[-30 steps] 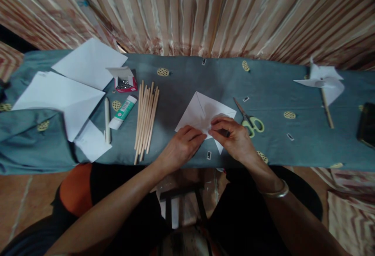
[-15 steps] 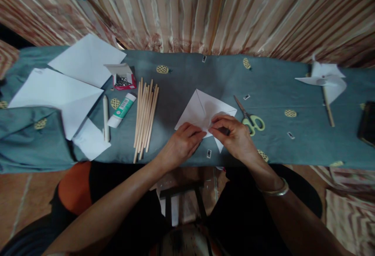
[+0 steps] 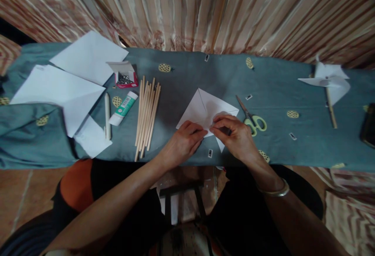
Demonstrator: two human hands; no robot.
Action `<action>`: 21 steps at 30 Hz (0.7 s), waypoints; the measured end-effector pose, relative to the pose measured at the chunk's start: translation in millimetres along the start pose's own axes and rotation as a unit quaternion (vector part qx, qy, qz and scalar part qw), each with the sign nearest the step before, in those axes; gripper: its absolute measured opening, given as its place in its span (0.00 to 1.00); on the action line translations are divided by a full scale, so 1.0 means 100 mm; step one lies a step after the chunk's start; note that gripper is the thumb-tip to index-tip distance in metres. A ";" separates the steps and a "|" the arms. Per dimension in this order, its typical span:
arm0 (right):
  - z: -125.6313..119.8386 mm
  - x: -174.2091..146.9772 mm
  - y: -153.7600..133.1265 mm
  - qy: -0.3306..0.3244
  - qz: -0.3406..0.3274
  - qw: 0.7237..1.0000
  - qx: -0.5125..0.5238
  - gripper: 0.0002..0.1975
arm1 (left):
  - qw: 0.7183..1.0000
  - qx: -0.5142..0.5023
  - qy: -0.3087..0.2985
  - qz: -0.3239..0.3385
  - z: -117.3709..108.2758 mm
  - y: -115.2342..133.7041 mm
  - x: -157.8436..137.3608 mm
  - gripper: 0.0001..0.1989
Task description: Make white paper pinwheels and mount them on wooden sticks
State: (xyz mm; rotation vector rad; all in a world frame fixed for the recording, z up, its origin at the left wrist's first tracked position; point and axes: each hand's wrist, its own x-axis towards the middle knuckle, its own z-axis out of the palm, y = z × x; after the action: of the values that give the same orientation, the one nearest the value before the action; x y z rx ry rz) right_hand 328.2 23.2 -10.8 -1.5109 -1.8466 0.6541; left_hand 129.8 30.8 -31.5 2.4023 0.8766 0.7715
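A white square of paper (image 3: pixel 191 109), with slits running in from its corners, lies on the cloth in front of me. My left hand (image 3: pixel 187 140) is closed on its near left edge, fingertips low over the sheet. Opposite it, my right hand (image 3: pixel 234 133) pinches the paper close to the middle of the near side. One cut point of the sheet pokes down beneath the right hand. Both hands hide the paper's near part. Just right of that hand lie scissors (image 3: pixel 251 119) with light green handles.
To the left are wooden sticks (image 3: pixel 148 113), a green-and-white glue tube (image 3: pixel 124 107), a white stick-like piece (image 3: pixel 108 117), a red box of small metal pins (image 3: pixel 125 79) and white paper sheets (image 3: pixel 58 88). A paper pinwheel (image 3: pixel 331 84) lies at the right, near a dark object (image 3: pixel 368 125).
The view has shifted slightly, so the table items sit a little further right. Both hands keep nearly the same hold on the paper.
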 end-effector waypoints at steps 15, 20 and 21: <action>-0.01 -0.02 -0.04 0.035 -0.030 0.998 -0.050 0.04 | 1.000 0.014 -0.009 -0.002 0.00 0.00 0.01 0.12; 0.00 -0.04 -0.03 0.016 -0.057 0.994 -0.096 0.10 | 1.000 0.009 -0.011 -0.010 0.00 0.00 0.01 0.12; 0.00 -0.05 -0.03 0.013 -0.063 0.993 -0.099 0.11 | 1.000 0.009 -0.011 -0.009 0.00 0.01 0.01 0.12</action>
State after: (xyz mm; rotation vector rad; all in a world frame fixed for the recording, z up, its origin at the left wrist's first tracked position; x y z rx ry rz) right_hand 327.0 17.6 -9.5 -1.5027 -2.0174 0.4003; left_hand 130.7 31.1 -30.8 2.4113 0.8994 0.7325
